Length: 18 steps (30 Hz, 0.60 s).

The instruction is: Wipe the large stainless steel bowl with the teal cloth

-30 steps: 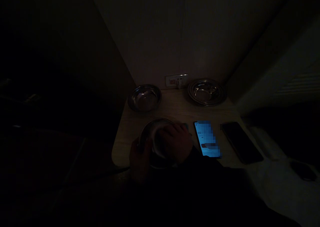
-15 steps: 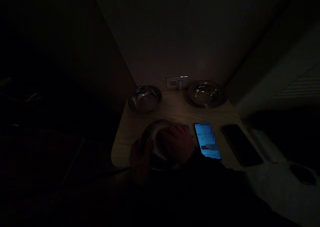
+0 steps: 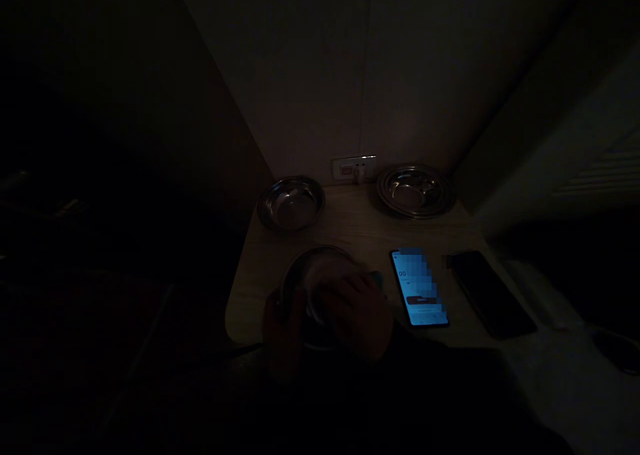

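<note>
In the dim head view a round metal bowl (image 3: 305, 268) rests near the front of a small wooden table (image 3: 350, 231). My left hand (image 3: 284, 328) grips its left side, thumb over the rim and fingers outside. My right hand (image 3: 361, 316) reaches over the bowl from the right, its fingers curled and pointing down into it. Whatever lies under those fingers is lost in the dark. A small teal object (image 3: 376, 280) shows just beyond the right hand; its kind is unclear.
Another metal bowl (image 3: 291, 205) stands at the back left, and stacked metal bowls (image 3: 415, 191) at the back right. A lit phone (image 3: 420, 291) and a dark phone (image 3: 493, 295) lie on the right. A wall socket (image 3: 354, 168) holds a plug.
The whole scene sits slightly lower as the camera shifts. My right hand has moved a little within the bowl; my left hand keeps its grip.
</note>
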Available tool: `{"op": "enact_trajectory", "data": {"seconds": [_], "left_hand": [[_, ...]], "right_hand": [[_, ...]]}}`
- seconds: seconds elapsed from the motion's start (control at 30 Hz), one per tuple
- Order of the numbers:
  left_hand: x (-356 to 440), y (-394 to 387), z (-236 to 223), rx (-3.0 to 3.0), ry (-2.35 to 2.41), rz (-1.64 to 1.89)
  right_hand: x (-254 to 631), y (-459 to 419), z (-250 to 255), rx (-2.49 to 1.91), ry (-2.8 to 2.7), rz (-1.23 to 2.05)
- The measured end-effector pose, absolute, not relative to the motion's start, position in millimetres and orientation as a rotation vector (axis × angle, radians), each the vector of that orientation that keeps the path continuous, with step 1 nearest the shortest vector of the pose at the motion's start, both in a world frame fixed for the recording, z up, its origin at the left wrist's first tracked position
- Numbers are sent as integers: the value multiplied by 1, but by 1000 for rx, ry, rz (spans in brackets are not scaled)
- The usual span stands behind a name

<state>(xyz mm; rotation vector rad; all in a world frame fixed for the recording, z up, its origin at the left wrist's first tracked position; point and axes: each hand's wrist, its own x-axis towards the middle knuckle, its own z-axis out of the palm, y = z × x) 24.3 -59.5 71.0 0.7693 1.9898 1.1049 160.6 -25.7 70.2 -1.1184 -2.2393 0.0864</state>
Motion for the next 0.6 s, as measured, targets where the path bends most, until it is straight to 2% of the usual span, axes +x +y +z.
{"op": "enact_trajectory", "data": {"seconds": [0.13,0.3,0.47,0.6], "left_hand": [[26,-59,74,752,2012,1091],[26,-59,73,718,1991,1126],[26,-60,69,655,2013,1121],[26,-61,69,616,1953,1128]], "right_hand": [[159,-25,70,-1295,-2204,52],[157,-34,68,-1103,-2238,122],[168,-10,66,-1309,-2163,132],[180,-22,58,-1264,-2021,176]]}}
